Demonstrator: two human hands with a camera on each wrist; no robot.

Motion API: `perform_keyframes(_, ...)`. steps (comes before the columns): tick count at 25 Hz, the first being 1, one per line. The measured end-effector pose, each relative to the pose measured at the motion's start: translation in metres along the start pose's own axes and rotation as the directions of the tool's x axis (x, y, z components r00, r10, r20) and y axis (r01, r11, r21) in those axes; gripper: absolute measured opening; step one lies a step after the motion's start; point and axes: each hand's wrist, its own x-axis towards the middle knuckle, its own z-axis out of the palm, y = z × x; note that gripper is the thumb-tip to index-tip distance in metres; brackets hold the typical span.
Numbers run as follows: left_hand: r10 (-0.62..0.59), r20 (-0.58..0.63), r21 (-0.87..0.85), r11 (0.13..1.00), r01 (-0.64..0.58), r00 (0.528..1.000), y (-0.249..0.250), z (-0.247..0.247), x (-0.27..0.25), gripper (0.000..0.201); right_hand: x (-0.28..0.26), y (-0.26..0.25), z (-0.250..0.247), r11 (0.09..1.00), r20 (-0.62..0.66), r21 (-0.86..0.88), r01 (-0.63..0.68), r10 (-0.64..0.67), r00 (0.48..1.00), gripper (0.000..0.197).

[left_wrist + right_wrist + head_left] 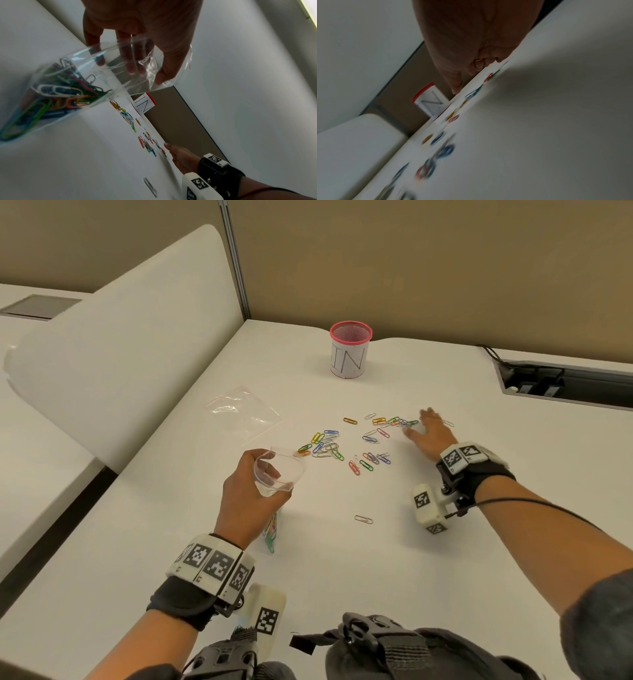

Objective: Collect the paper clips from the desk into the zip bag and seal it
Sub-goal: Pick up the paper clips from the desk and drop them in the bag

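My left hand grips the clear zip bag by its mouth and holds it open above the desk. In the left wrist view the bag hangs down with several coloured paper clips heaped at its bottom. Many loose clips lie scattered across the middle of the white desk. My right hand lies low on the desk with fingers spread, touching the far right cluster of clips. A single silver clip lies apart, nearer to me.
A second clear zip bag lies flat at the left. A pink-rimmed mesh cup labelled "IN" stands at the back. A cable slot is set in the desk at the back right. A white divider borders the left.
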Motion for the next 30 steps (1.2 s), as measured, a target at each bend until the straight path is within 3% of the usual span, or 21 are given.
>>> perform_keyframes(3,0.008,-0.007,-0.014,1.000,-0.008,1.000,-0.001,0.000,0.000,0.046,0.019,0.020,-0.011,0.985,-0.085,0.063,-0.159,0.164,0.983,0.073)
perform_keyframes(6,0.008,0.001,-0.019,1.000,-0.008,1.000,0.000,0.002,0.000,0.047,0.030,0.022,-0.011,0.977,-0.047,0.049,-0.208,0.210,0.977,0.073)
perform_keyframes(16,-0.022,-0.017,-0.045,0.999,0.022,1.000,-0.002,-0.001,0.003,0.046,0.029,-0.056,0.034,0.992,0.170,-0.080,0.102,-0.088,0.982,0.064)
perform_keyframes(19,-0.033,-0.018,-0.053,0.998,0.032,0.999,-0.004,-0.002,0.004,0.048,0.015,-0.080,0.052,0.971,0.239,-0.088,0.224,-0.197,0.951,0.063)
perform_keyframes(23,-0.021,-0.026,-0.060,0.998,0.020,0.999,-0.005,-0.001,0.005,0.048,-0.003,-0.105,0.072,0.925,0.365,-0.068,0.374,-0.326,0.872,0.061)
perform_keyframes(25,-0.022,-0.029,-0.061,0.998,0.020,0.999,-0.005,-0.002,0.004,0.048,-0.005,-0.111,0.075,0.918,0.338,-0.004,0.397,-0.373,0.864,0.061)
perform_keyframes(27,-0.024,-0.028,-0.060,0.998,0.023,0.999,-0.004,-0.002,0.003,0.048,-0.002,-0.116,0.075,0.929,0.270,0.048,0.368,-0.366,0.891,0.062)
perform_keyframes(30,-0.027,-0.029,-0.062,0.998,0.025,0.999,-0.004,-0.004,0.000,0.048,0.002,-0.128,0.078,0.935,0.332,-0.065,0.348,-0.309,0.891,0.067)
